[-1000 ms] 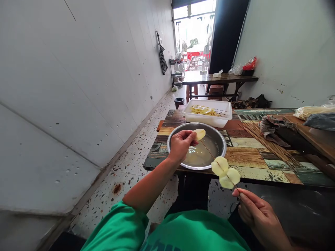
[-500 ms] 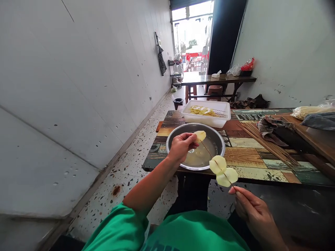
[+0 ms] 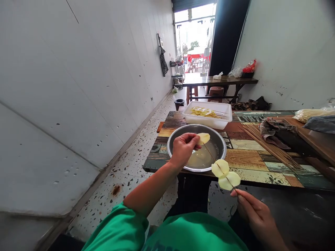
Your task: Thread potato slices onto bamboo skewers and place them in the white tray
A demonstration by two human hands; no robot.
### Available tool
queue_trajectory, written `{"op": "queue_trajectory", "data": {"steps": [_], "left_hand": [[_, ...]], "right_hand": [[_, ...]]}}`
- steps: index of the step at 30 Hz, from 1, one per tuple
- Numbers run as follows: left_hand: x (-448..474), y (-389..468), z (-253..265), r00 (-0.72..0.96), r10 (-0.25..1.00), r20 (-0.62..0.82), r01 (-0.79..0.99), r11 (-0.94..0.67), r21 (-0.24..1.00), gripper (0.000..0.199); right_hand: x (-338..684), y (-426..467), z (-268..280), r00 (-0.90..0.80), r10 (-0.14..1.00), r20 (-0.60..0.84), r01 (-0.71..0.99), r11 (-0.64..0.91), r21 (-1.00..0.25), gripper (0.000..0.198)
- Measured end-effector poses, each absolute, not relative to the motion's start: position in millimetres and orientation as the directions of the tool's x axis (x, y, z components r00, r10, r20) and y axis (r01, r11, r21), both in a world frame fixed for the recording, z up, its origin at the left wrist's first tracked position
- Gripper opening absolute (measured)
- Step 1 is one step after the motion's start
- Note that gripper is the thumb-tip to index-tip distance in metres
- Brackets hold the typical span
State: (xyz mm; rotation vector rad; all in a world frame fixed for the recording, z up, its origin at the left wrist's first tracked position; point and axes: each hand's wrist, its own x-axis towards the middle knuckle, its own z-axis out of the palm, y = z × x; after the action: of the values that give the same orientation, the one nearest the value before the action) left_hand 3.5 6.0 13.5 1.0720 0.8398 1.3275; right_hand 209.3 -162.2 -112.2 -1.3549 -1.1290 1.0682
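My left hand (image 3: pixel 184 149) pinches a thin pale-yellow potato slice (image 3: pixel 204 138) between thumb and fingers, above a metal basin (image 3: pixel 169 145) of cloudy water. The far end of a thin wooden skewer (image 3: pixel 209 151) meets that slice; whether it has pierced it I cannot tell. Two more potato slices (image 3: pixel 220 168) are threaded lower on the skewer, overlapping at their edges. Near the lower one, my right hand (image 3: pixel 255 211) grips the skewer's near end, in front of the table edge. Several slices lie dimly visible under the water.
Behind the basin, a white plastic tub (image 3: pixel 208 121) holds skewered slices (image 3: pixel 202 111). Loose skewers (image 3: pixel 269 144) lie on the patterned table (image 3: pixel 243 158) to the right, beside a crumpled cloth (image 3: pixel 273 130). A wooden board (image 3: pixel 311 137) with bags stands farther right. A white wall (image 3: pixel 78 87) runs along the left.
Both hands, the skewer and the slices keep nearly the same arrangement. The slice in my left hand is tilted slightly differently. The whole view has shifted a little.
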Motion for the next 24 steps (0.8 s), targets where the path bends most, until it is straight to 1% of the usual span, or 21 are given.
{"op": "queue_trajectory", "data": {"steps": [1,2,4,5,6,7,8,9,10,11,13,15,17,18,19,21,22,24], "left_hand": [[4.2,5.9,13.2,0.080,0.990,0.119,-0.321,-0.088,0.943,0.027],[4.7,5.8,12.8,0.068,0.990,0.125,-0.314,-0.098,0.944,0.027],[5.3,5.8,11.9,0.051,0.990,0.131,-0.300,-0.110,0.948,0.027],[5.4,5.6,11.3,0.043,0.990,0.136,-0.289,-0.118,0.950,0.027],[5.4,5.4,10.7,0.035,0.989,0.146,-0.273,-0.131,0.953,0.026],[5.3,5.2,10.1,0.027,0.987,0.159,-0.253,-0.147,0.956,0.026],[5.1,5.1,9.6,0.019,0.984,0.177,-0.231,-0.168,0.958,0.026],[4.9,5.0,9.1,0.009,0.980,0.197,-0.212,-0.191,0.958,0.025],[4.8,5.1,8.7,-0.002,0.976,0.216,-0.198,-0.212,0.957,0.024],[4.7,5.3,8.5,-0.011,0.973,0.229,-0.190,-0.227,0.955,0.024],[4.6,6.0,8.7,-0.009,0.973,0.229,-0.196,-0.226,0.954,0.025],[4.7,6.7,10.0,0.009,0.981,0.196,-0.236,-0.188,0.954,0.026],[3.9,7.3,12.6,0.033,0.989,0.141,-0.310,-0.124,0.943,0.027],[3.0,7.6,14.4,0.055,0.993,0.102,-0.357,-0.076,0.931,0.028],[1.7,8.0,16.5,0.088,0.995,0.053,-0.402,-0.014,0.915,0.029],[-2.0,8.9,20.8,0.200,0.978,-0.055,-0.459,0.143,0.877,0.031],[-4.0,9.4,22.7,0.261,0.960,-0.104,-0.466,0.220,0.857,0.032],[-7.5,10.6,25.7,0.352,0.919,-0.178,-0.453,0.334,0.827,0.031]], "right_hand": [[208.6,-163.7,-110.5,0.201,0.976,0.083,0.242,0.033,-0.970,0.028],[207.3,-164.9,-108.9,0.217,0.954,0.207,0.399,0.107,-0.911,0.026],[202.8,-166.5,-106.4,0.185,0.862,0.472,0.650,0.253,-0.717,0.025],[199.8,-167.2,-105.8,0.152,0.800,0.581,0.741,0.297,-0.602,0.025],[196.8,-168.0,-105.3,0.117,0.745,0.657,0.810,0.311,-0.497,0.025],[193.8,-169.0,-104.9,0.087,0.710,0.699,0.858,0.303,-0.414,0.025],[191.3,-170.3,-104.3,0.070,0.689,0.721,0.887,0.287,-0.360,0.025],[189.3,-171.7,-103.4,0.073,0.684,0.726,0.900,0.269,-0.344,0.025],[188.0,-173.3,-102.2,0.094,0.691,0.717,0.896,0.255,-0.363,0.026],[187.4,-174.8,-100.6,0.133,0.712,0.690,0.876,0.241,-0.417,0.026],[188.1,-177.2,-97.4,0.233,0.795,0.560,0.783,0.188,-0.593,0.027],[190.2,-178.0,-96.0,0.321,0.888,0.330,0.607,0.075,-0.791,0.028],[192.4,-176.7,-97.2,0.345,0.934,0.090,0.339,-0.034,-0.940,0.030],[193.3,-175.3,-98.7,0.330,0.944,-0.011,0.179,-0.074,-0.981,0.031],[194.2,-173.4,-100.4,0.296,0.951,-0.093,0.017,-0.103,-0.995,0.032],[196.0,-168.7,-103.5,0.182,0.963,-0.197,-0.254,-0.147,-0.956,0.033],[197.1,-166.3,-104.8,0.115,0.967,-0.226,-0.346,-0.174,-0.922,0.033],[199.6,-162.1,-106.6,-0.008,0.966,-0.258,-0.446,-0.234,-0.864,0.032]]}}
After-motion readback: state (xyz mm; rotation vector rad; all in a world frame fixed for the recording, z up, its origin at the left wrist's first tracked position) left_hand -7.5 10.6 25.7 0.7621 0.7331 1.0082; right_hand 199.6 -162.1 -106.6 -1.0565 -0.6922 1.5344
